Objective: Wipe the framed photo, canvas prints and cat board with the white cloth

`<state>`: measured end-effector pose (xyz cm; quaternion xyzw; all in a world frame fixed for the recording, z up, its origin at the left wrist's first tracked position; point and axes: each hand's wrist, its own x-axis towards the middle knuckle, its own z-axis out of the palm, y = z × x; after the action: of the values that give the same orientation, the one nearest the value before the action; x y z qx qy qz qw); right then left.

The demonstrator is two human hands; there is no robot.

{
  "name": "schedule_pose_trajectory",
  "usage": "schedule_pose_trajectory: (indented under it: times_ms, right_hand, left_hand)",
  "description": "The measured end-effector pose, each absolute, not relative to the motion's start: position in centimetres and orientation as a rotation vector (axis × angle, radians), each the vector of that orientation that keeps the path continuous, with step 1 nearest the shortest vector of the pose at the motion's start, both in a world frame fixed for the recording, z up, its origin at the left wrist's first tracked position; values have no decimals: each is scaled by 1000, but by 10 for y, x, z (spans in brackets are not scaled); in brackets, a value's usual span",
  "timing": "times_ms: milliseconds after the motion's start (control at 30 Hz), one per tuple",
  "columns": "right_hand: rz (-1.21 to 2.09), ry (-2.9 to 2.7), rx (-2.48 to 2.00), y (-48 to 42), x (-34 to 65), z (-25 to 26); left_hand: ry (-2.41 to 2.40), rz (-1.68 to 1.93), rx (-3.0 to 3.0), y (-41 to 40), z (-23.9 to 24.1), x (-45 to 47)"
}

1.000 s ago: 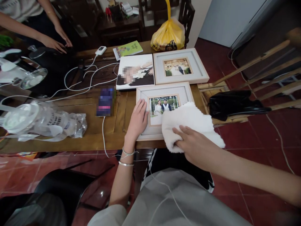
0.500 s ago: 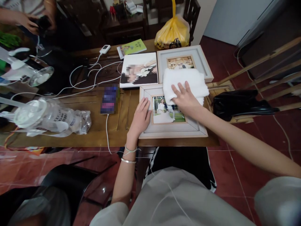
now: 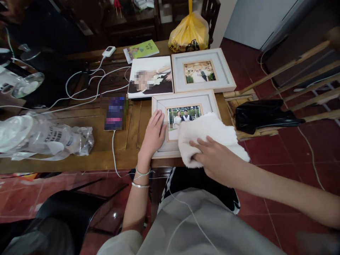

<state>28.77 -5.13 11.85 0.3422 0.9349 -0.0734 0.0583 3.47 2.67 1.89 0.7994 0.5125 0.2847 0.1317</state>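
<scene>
White fluffy cloth (image 3: pixel 209 136), pale grey picture frame (image 3: pixel 159 106) with light wood inner edge, brown wooden table (image 3: pixel 79 124), yellow plastic bag (image 3: pixel 189 33), green booklet (image 3: pixel 142 49), white cables (image 3: pixel 87 88), dark red floor tiles (image 3: pixel 278 152), black bag (image 3: pixel 262 115)

Yellow bag (image 3: pixel 189 33), phone (image 3: pixel 114 113), green booklet (image 3: pixel 140 49); black bag (image 3: pixel 262 115), perhaps plastic.

Left hand (image 3: pixel 155 132): silver bangle (image 3: pixel 140 185) and thin cord bracelet (image 3: pixel 142 173) at the wrist. Pale grey short-sleeved top (image 3: pixel 217 219), thin white cable (image 3: pixel 191 216) across it.
</scene>
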Motion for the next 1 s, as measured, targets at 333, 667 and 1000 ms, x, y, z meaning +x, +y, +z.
schedule_pose_trajectory:
  times_ms: [333, 667, 1000]
  right_hand:
    - [111, 2787, 1484, 81, 281, 77]
    - [7, 2847, 1027, -27, 285, 107]
    - [-117, 2841, 1159, -1, 269, 86]
  left_hand:
    - [1493, 809, 2325, 28, 20, 34]
    - [1496, 846, 2301, 26, 19, 36]
    - [1492, 842, 2324, 26, 18, 35]
